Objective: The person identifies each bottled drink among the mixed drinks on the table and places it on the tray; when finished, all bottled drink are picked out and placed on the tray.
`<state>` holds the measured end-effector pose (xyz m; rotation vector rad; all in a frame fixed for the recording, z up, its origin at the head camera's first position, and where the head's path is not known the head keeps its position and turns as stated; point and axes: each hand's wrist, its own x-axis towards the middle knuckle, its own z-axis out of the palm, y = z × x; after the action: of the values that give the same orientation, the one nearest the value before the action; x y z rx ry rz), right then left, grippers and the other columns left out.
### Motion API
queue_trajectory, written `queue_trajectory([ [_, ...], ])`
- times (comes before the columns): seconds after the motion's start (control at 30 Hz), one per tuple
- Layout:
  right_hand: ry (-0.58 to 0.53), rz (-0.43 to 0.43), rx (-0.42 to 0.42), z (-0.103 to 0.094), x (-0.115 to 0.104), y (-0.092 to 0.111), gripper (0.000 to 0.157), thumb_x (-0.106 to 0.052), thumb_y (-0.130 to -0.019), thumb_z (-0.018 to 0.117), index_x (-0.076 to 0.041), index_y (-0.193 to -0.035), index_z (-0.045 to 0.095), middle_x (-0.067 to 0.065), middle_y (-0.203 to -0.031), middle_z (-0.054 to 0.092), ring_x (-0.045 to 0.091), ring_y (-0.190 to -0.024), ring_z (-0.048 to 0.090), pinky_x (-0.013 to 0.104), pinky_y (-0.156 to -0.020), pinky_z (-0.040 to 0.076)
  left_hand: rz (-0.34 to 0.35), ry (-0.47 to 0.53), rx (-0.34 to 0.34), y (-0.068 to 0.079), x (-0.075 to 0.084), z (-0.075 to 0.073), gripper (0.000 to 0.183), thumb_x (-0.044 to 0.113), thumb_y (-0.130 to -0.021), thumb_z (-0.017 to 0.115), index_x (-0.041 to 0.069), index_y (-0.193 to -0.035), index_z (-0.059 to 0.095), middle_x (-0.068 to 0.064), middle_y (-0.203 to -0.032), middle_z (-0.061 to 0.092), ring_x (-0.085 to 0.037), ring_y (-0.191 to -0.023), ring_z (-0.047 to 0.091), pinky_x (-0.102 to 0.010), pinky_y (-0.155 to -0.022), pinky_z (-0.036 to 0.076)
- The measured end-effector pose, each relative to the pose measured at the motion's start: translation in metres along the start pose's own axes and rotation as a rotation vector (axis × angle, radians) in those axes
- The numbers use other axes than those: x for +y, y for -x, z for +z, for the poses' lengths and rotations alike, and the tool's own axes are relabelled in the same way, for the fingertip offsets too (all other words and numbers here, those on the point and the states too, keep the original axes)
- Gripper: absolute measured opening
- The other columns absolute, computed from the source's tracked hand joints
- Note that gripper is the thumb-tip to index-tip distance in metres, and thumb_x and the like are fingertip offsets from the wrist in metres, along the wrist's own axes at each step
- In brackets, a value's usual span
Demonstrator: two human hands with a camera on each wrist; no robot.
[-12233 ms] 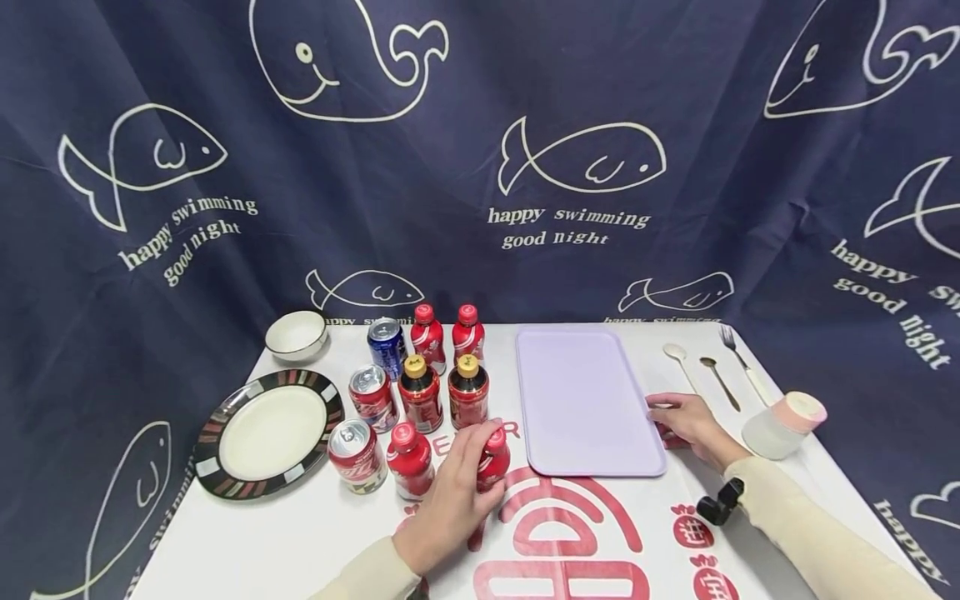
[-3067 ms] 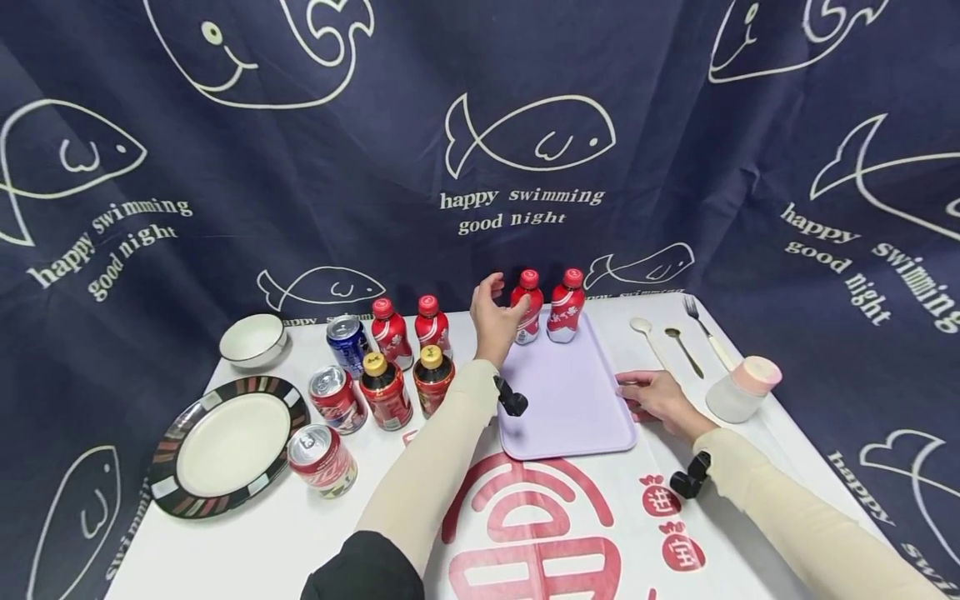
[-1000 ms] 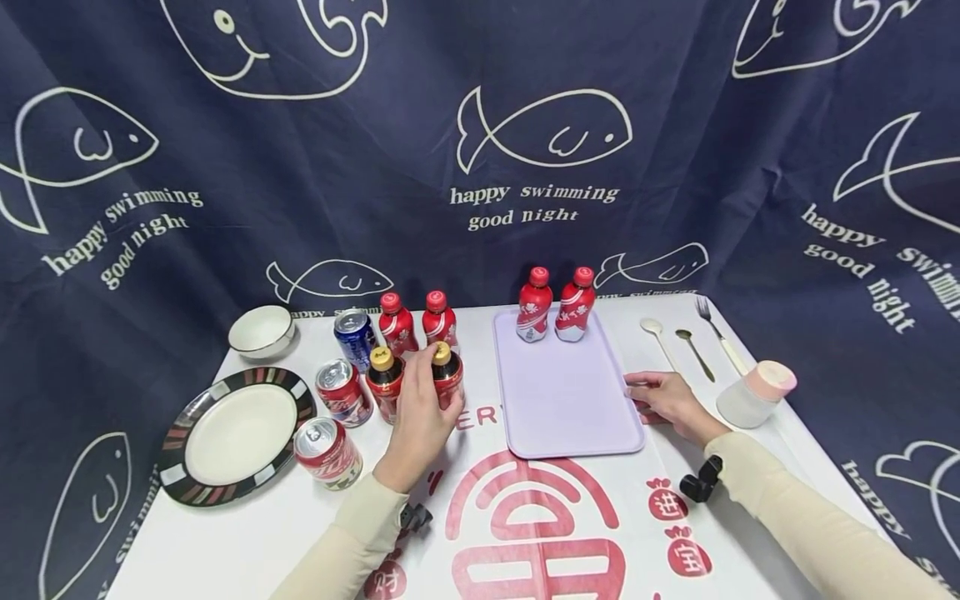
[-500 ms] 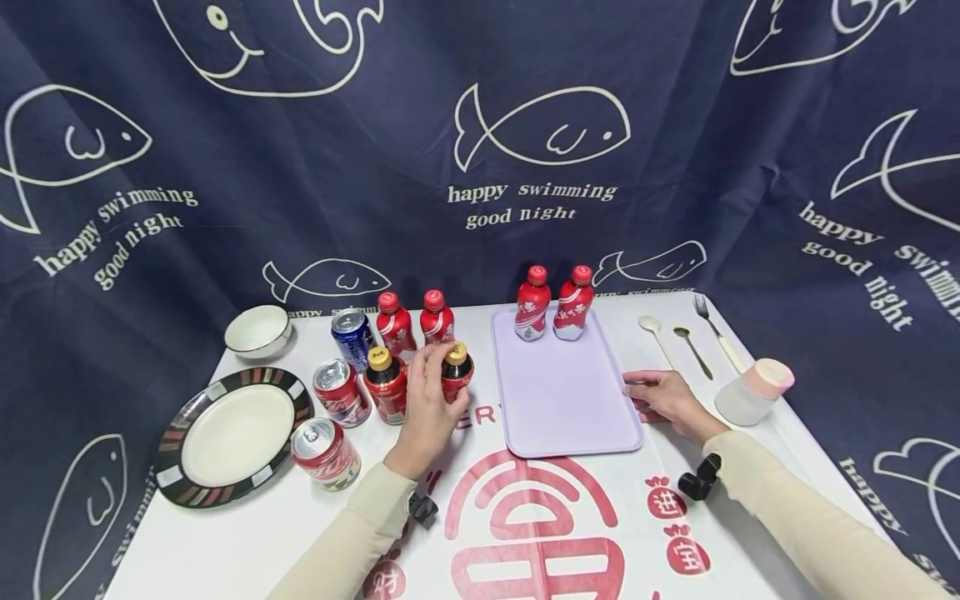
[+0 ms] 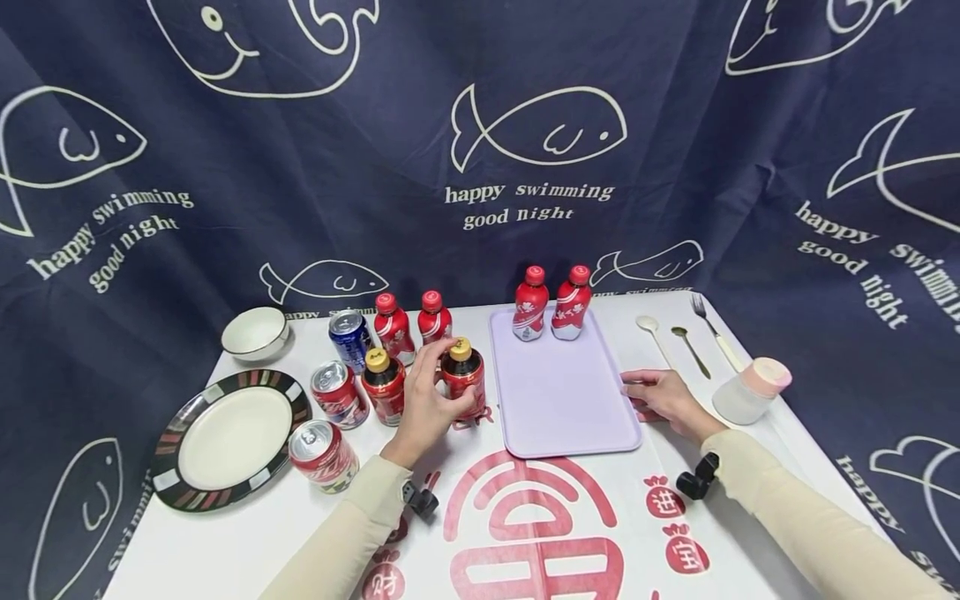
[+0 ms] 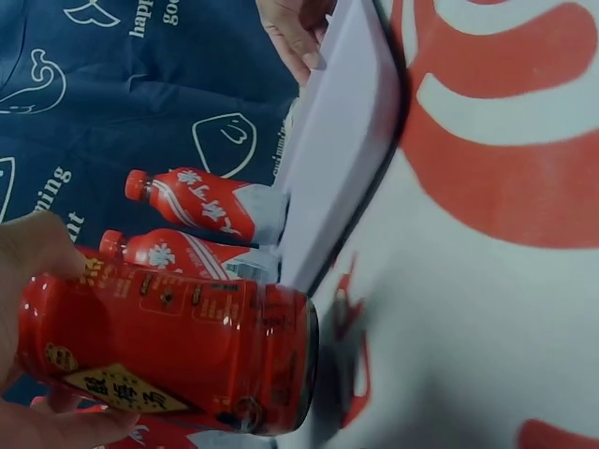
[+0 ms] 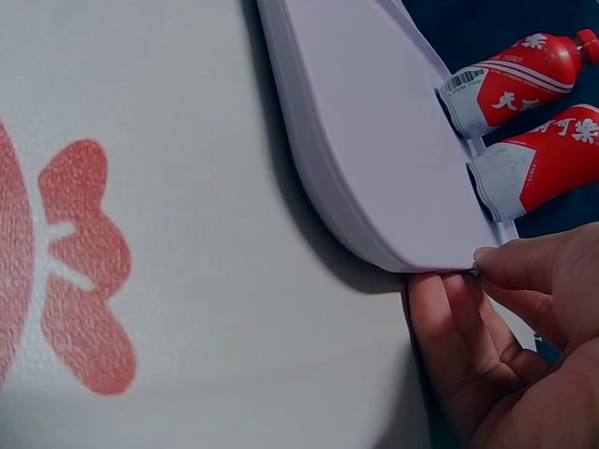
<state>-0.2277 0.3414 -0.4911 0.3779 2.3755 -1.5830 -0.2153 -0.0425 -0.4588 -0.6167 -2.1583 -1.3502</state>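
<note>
My left hand (image 5: 427, 410) grips a dark drink bottle (image 5: 468, 390) with a gold cap and red label, thumb on the near side. In the left wrist view the label (image 6: 140, 337) faces the camera and the bottle's base hangs close over the white tablecloth. Left of it stands a matching gold-capped bottle (image 5: 386, 392). My right hand (image 5: 670, 403) pinches the right edge of a lilac tray (image 5: 570, 400), thumb on top and fingers beneath in the right wrist view. Two red bottles (image 5: 530, 310) stand at the tray's far end.
Two more red bottles (image 5: 394, 329), a blue can (image 5: 350, 340) and two red cans (image 5: 324, 458) stand to the left. Farther left are a dark-rimmed plate (image 5: 167, 442) and a bowl (image 5: 255, 335). Spoons (image 5: 688, 350), a fork (image 5: 716, 329) and a pink-lidded jar (image 5: 750, 392) lie right.
Two red bottles have gone from the front row onto the tray. My left hand came back from them, took hold of the gold-capped bottle and moved it right. The right hand stays at the tray.
</note>
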Motion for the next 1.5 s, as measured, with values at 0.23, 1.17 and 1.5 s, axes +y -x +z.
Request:
queue_trajectory([
  [0.23, 0.018, -0.003, 0.017, -0.003, 0.000, 0.000, 0.045, -0.013, -0.085, 0.061, 0.000, -0.127, 0.051, 0.000, -0.073, 0.060, 0.009, -0.062, 0.058, 0.028, -0.054, 0.054, -0.001, 0.092, -0.069, -0.016, 0.010, 0.006, 0.074, 0.008, -0.066, 0.079, 0.022, -0.130, 0.045, -0.002, -0.122, 0.048, -0.018, -0.109, 0.051, -0.037, -0.078, 0.052],
  [1.17, 0.041, 0.004, 0.052, 0.003, 0.001, -0.003, 0.041, -0.013, -0.085, 0.062, -0.001, -0.124, 0.055, 0.000, -0.072, 0.059, 0.009, -0.060, 0.057, 0.028, -0.052, 0.053, 0.154, 0.074, -0.275, -0.088, 0.010, 0.139, 0.075, 0.009, -0.061, 0.080, 0.018, -0.126, 0.045, -0.001, -0.114, 0.050, -0.009, -0.106, 0.048, -0.021, -0.092, 0.041],
  [1.5, 0.038, 0.019, 0.035, 0.002, -0.003, -0.001, 0.042, -0.013, -0.085, 0.062, -0.001, -0.125, 0.054, 0.001, -0.073, 0.060, 0.010, -0.061, 0.058, 0.029, -0.053, 0.053, 0.153, 0.042, -0.279, -0.087, 0.003, 0.160, 0.073, 0.011, -0.063, 0.079, 0.018, -0.126, 0.044, 0.000, -0.115, 0.049, -0.007, -0.107, 0.046, -0.018, -0.096, 0.037],
])
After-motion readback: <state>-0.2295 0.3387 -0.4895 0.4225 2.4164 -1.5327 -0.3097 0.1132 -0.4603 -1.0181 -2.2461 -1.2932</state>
